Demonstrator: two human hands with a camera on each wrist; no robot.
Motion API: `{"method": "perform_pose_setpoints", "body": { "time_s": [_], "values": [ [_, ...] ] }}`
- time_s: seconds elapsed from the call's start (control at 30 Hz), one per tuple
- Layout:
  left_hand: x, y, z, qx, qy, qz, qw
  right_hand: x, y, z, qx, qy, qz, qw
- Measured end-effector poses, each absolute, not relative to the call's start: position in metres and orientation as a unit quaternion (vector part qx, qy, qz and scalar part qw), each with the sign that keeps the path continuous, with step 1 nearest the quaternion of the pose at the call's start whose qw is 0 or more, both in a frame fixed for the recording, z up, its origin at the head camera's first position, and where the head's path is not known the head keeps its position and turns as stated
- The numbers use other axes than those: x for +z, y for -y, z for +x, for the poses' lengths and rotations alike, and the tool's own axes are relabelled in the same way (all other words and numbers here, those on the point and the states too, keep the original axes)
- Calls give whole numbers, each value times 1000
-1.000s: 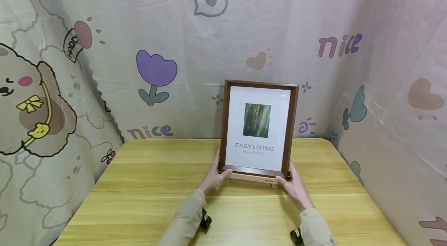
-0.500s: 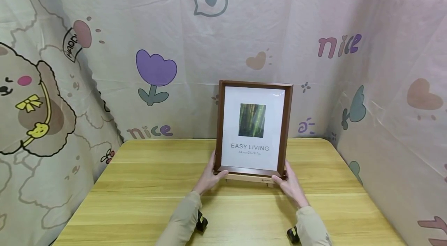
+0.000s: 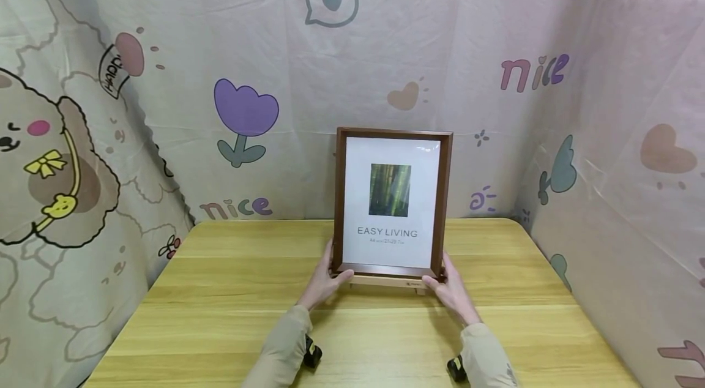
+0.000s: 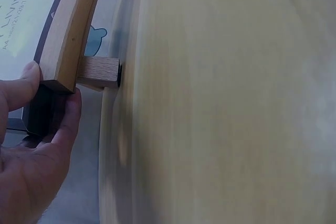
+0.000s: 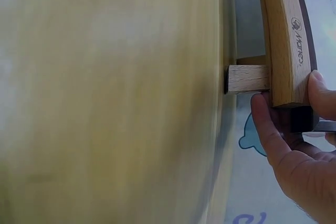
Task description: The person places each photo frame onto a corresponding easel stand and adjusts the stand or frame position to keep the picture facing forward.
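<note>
A brown picture frame [image 3: 391, 198] with a bamboo print and the words "EASY LIVING" stands upright, leaning slightly back, on the ledge of a small wooden easel [image 3: 380, 281]. My left hand [image 3: 322, 283] holds its lower left corner, thumb at the front by the ledge. At the lower right corner my right hand [image 3: 451, 291] grips in the same way. Short wooden feet jut from the ledge, one foot [image 4: 100, 71] in the left wrist view and another foot [image 5: 248, 78] in the right wrist view. The rest of the easel is hidden behind the frame.
Under everything lies a wood-grain table [image 3: 248, 290]. Patterned cloth [image 3: 308, 70] hangs behind it and along both sides. Black cameras are strapped under each wrist, such as the left camera [image 3: 312, 353].
Both hands have moved to the left, carrying the picture frame and the easel with them. Their hold on the lower corners looks the same.
</note>
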State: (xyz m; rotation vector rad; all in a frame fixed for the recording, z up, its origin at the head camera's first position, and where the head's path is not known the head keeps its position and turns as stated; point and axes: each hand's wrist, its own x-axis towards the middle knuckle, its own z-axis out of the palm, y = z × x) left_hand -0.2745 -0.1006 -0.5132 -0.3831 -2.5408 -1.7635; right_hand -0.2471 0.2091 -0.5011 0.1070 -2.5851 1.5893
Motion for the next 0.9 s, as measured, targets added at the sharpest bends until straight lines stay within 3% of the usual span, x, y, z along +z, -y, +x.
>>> {"method": "perform_pose_setpoints", "body": {
  "time_s": [0.9],
  "values": [
    [-513, 121, -267, -560, 820, -113, 33, -501, -190, -254, 513, 856, 52, 47]
  ]
}}
